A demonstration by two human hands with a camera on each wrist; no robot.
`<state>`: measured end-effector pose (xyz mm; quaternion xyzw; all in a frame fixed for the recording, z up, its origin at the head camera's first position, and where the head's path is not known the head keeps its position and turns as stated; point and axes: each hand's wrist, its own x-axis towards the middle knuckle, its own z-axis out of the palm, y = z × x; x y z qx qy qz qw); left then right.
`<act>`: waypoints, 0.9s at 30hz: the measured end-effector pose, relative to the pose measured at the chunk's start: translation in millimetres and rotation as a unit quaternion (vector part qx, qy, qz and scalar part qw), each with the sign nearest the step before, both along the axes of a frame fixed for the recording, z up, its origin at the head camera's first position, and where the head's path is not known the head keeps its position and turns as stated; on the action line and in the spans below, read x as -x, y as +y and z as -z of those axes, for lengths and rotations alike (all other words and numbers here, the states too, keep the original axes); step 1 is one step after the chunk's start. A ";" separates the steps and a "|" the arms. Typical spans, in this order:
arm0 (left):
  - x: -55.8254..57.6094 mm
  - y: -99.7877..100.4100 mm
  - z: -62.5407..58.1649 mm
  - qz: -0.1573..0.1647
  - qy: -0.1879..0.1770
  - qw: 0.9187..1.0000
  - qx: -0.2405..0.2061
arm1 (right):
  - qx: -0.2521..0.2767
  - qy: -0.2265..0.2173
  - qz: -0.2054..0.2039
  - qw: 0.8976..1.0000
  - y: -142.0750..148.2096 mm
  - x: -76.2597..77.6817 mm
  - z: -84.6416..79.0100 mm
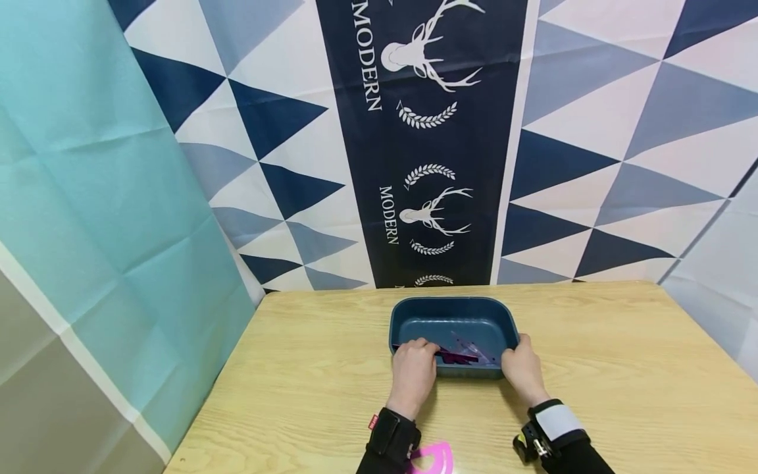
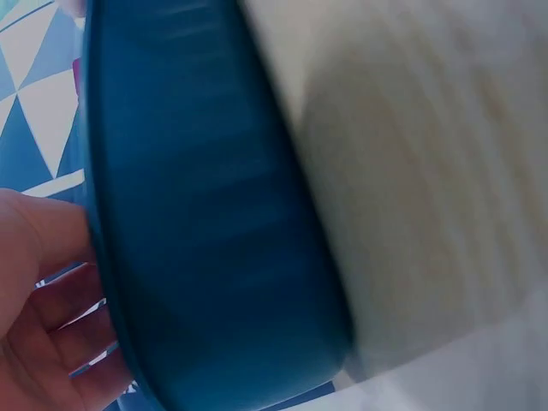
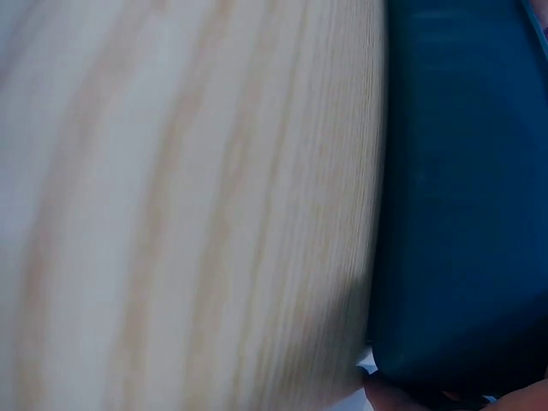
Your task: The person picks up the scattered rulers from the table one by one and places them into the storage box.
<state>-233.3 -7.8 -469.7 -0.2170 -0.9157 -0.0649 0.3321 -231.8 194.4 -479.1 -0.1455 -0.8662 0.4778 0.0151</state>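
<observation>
"Black wrist straps lie nearest the camera, on the near side of the blue bin. I count two. What else is this side of it?"

"One pink curved piece, beside the left strap and well apart from the bin. One table lies under everything, its far edge just beyond the bin."

"And the hands?"

"Two. The right hand grips the bin's near right corner. The left hand reaches over its near left rim; the fingertips are hidden, so I can't tell whether they pinch anything."

"What's inside?"

"Along the bin's near side, at least one dark magenta piece and at least one see-through purple piece. They overlap, so no exact count."

"What could go wrong?"

"If the right hand pulls harder than the left steadies, I'd expect the bin to twist and its contents to slide. A long flat piece could also snag on the rim if drawn out at a slant, or drag out its neighbours, since they lie crossed."

"And if the bin slides nearer?"

"It could bump the pink piece."
</observation>
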 end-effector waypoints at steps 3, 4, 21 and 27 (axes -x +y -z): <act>-0.8 2.3 3.6 0.001 0.008 1.000 -0.005 | -0.006 -0.003 0.000 1.000 1.9 -1.1 1.3; -0.6 3.0 4.2 -0.001 0.009 1.000 -0.008 | -0.006 -0.002 0.000 1.000 2.1 -1.3 1.0; -0.8 3.2 3.8 -0.002 -0.006 1.000 -0.016 | 0.001 0.002 0.008 1.000 0.3 -1.4 -1.7; -0.6 3.1 3.7 -0.003 0.000 1.000 -0.019 | -0.003 0.004 0.003 1.000 0.1 -2.0 -1.6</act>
